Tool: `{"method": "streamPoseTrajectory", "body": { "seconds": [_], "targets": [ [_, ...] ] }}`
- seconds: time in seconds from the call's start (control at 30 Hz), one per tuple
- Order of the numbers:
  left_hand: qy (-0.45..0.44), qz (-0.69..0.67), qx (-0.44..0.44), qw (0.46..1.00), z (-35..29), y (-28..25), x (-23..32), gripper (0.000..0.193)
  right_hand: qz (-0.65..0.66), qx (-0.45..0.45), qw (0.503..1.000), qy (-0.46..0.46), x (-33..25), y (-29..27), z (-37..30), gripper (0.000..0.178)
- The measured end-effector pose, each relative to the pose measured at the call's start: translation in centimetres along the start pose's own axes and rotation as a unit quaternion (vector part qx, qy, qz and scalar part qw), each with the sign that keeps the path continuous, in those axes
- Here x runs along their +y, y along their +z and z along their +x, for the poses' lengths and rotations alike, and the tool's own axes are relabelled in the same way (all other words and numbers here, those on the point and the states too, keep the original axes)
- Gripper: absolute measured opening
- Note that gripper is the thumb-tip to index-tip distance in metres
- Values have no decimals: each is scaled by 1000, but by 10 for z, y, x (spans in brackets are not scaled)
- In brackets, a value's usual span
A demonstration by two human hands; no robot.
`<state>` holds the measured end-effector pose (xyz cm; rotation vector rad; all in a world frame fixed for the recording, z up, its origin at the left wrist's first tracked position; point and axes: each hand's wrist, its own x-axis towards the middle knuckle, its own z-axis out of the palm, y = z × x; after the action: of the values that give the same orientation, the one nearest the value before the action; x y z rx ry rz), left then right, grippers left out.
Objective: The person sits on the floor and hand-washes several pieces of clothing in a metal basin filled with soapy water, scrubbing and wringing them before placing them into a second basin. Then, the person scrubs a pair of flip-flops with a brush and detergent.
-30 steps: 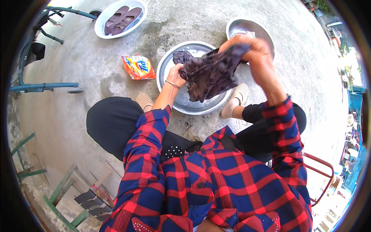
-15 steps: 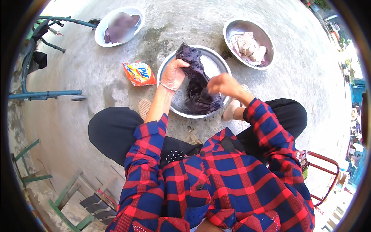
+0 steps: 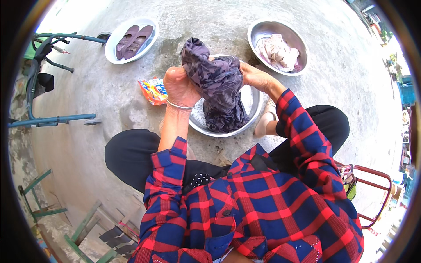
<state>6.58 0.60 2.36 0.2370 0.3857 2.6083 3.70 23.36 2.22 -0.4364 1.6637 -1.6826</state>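
A dark purple-grey patterned garment [image 3: 217,79] is held up in front of me, its lower end hanging into a round metal basin [image 3: 255,105]. My left hand [image 3: 180,87], with a bangle at the wrist, grips the cloth on its left side. On the other side my right hand [image 3: 258,79] has hold of it near the top, its fingertips partly hidden behind the cloth. The fabric looks wet and bunched. Just left of the basin, partly behind my left hand, lies an orange detergent bag [image 3: 153,91].
A white basin [image 3: 151,49] with a pair of purple shoes [image 3: 133,41] stands far left. Far right, a metal basin [image 3: 302,41] holds pale cloth [image 3: 278,52]. A blue walker frame [image 3: 61,118] is at the left, a red metal frame [image 3: 372,173] at the lower right.
The garment has been lifted higher and spread out. My right hand, blurred over the basin before, now grips its right side. My left hand has moved slightly left.
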Motion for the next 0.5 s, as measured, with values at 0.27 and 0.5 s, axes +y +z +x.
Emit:
{"method": "streamPoseTrajectory", "body": {
  "seconds": [0.27, 0.5],
  "targets": [
    [46, 35, 112, 992, 6, -14, -25, 50, 369, 205, 904, -71, 26, -2, -21, 22],
    [51, -18, 232, 971, 0, -73, -55, 38, 375, 238, 874, -194, -14, 47, -11, 22]
  ]
}}
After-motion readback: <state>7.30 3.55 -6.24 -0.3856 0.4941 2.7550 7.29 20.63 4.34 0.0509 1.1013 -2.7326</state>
